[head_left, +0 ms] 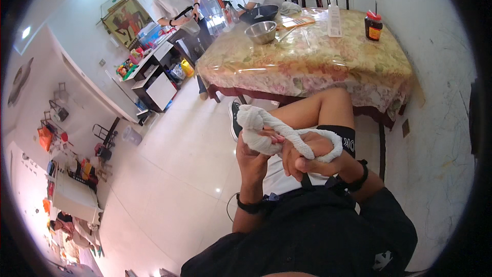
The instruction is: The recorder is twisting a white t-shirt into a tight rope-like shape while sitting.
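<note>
A white cloth (298,140), twisted into a rope with a knot or bunched end at its upper left, is held over my lap. My left hand (253,154) grips the thick, bunched part. Around my right hand (311,150) runs a loop of the twisted cloth, and its fingers close on the cloth near the middle. The fingers of both hands almost meet there; the cloth hides some of the fingertips. A dark band sits on each wrist.
Ahead stands a table with a floral cover (307,61), bearing a steel bowl (261,32), a black pan (258,14), a white bottle (334,19) and a red-lidded jar (373,26). Two people are beyond it. A wall (434,123) rises on the right; a bin (132,135) stands left.
</note>
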The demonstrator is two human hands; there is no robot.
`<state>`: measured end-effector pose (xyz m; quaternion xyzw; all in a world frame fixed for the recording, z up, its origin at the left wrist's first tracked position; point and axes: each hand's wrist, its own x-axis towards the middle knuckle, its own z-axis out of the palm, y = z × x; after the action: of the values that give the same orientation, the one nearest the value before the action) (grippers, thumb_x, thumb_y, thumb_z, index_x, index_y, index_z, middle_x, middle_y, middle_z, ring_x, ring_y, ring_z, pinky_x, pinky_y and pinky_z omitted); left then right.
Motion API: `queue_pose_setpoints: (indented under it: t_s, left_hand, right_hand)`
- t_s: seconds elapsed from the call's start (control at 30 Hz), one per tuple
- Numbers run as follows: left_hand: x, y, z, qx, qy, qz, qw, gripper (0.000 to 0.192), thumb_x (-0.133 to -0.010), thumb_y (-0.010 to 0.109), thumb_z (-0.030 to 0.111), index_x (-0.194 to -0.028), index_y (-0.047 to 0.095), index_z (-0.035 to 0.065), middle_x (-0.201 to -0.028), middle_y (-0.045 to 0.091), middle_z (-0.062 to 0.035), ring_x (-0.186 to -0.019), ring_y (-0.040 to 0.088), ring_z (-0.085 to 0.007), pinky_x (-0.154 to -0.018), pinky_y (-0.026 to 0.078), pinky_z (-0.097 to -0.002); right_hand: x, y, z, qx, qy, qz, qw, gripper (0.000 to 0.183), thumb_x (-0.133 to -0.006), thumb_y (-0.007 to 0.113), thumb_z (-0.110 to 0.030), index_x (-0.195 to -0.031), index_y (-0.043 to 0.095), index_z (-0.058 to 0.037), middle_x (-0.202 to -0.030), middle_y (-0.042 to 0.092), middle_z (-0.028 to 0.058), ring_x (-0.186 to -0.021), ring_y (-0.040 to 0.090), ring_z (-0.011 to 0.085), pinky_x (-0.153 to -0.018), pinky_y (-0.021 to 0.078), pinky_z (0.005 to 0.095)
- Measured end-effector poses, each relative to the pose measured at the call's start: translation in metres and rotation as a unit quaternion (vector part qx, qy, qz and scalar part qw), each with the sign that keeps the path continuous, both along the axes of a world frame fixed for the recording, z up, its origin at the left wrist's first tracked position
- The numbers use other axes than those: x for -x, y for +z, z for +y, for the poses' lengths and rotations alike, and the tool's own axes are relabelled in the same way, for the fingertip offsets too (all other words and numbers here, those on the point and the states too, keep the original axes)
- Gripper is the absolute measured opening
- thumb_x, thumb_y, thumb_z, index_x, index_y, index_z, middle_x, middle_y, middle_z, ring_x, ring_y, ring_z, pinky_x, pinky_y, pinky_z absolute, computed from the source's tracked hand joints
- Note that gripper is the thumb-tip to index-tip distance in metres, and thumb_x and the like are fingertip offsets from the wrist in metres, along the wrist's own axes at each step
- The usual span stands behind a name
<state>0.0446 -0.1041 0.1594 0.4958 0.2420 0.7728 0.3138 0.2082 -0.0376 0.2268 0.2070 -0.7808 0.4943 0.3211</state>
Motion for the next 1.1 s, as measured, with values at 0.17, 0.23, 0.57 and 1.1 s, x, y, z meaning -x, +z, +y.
queue_pose_setpoints:
  t_s: [0.17,0.23,0.57,1.1]
  left_hand:
    - [-0.007,-0.008,0.012,0.001,0.090,0.088,0.992,0.051,-0.081,0.052,-0.011,-0.126,0.031,-0.0001,-0.115,0.050,-0.0132,-0.103,0.055,-0.0206,-0.087,0.047,-0.0335]
    - [-0.014,-0.009,0.013,0.023,0.069,0.090,0.993,0.049,-0.082,0.051,-0.010,-0.126,0.032,0.0004,-0.113,0.050,-0.0119,-0.102,0.054,-0.0192,-0.087,0.046,-0.0330]
    - [-0.001,-0.026,0.022,0.102,-0.105,0.050,0.988,0.053,-0.082,0.065,0.029,-0.119,0.039,0.0012,-0.104,0.052,-0.0088,-0.098,0.051,-0.0191,-0.089,0.039,-0.0323]
    - [0.032,-0.061,0.057,0.261,-0.077,0.020,0.962,0.032,-0.080,0.063,0.011,-0.108,0.052,0.0002,-0.092,0.060,-0.0025,-0.085,0.056,-0.0098,-0.079,0.042,-0.0237]
  right_hand:
    - [0.003,-0.007,-0.005,0.098,-0.025,-0.043,0.994,0.041,-0.096,0.038,-0.032,-0.067,0.047,-0.0058,-0.061,0.054,0.0040,-0.062,0.054,0.0185,-0.064,0.0437,0.0334]
    - [0.006,-0.015,0.001,0.157,-0.007,-0.002,0.988,0.043,-0.096,0.036,-0.037,-0.067,0.045,-0.0067,-0.061,0.055,0.0052,-0.063,0.054,0.0170,-0.067,0.0444,0.0341]
    - [-0.015,-0.021,0.038,0.526,0.092,0.140,0.834,0.039,-0.098,0.025,-0.031,-0.068,0.041,-0.0101,-0.047,0.040,0.0025,-0.048,0.041,0.0156,-0.050,0.0333,0.0266]
    - [-0.018,-0.005,0.032,0.636,0.269,0.161,0.705,0.039,-0.098,0.024,-0.032,-0.065,0.036,-0.0151,-0.045,0.028,-0.0042,-0.044,0.028,0.0095,-0.047,0.0247,0.0240]
